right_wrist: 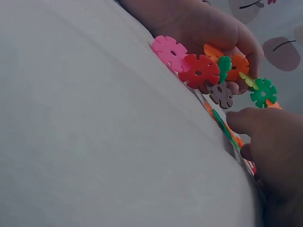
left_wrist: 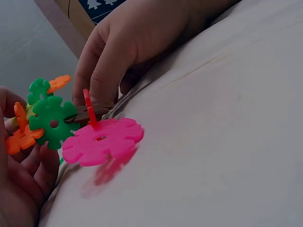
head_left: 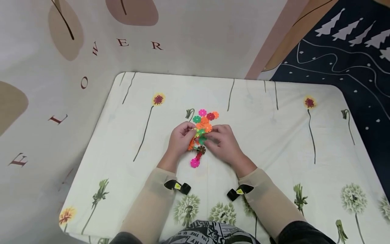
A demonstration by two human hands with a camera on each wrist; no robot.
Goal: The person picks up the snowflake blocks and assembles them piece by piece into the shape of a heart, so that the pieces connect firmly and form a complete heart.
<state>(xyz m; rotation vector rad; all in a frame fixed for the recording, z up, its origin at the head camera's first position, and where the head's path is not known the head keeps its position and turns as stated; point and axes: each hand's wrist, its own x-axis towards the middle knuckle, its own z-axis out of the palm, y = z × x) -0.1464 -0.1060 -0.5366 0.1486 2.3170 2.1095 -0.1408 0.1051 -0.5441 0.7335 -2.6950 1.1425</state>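
A linked chain of notched flower-shaped plastic discs hangs between the hands, low over the table. My left hand (head_left: 182, 138) pinches its upper part by the yellow-green and orange discs (left_wrist: 22, 137). A pink disc (left_wrist: 102, 142) ends the chain nearest me, joined to a red disc (right_wrist: 199, 72) and a brown disc (head_left: 201, 149). A green disc (left_wrist: 53, 123) sits farther along it. My right hand (head_left: 223, 144) is close on the right, fingers loosely bent beside the chain. Its fingertips partly hide the discs there, so contact is unclear.
Just beyond the hands lie several loose discs, among them a magenta disc (head_left: 202, 113), a dark red disc (head_left: 210, 116) and a green disc (head_left: 196, 119). They rest on a white flower-printed tablecloth (head_left: 268, 145). Printed curtains (head_left: 207, 40) rise behind the table's far edge.
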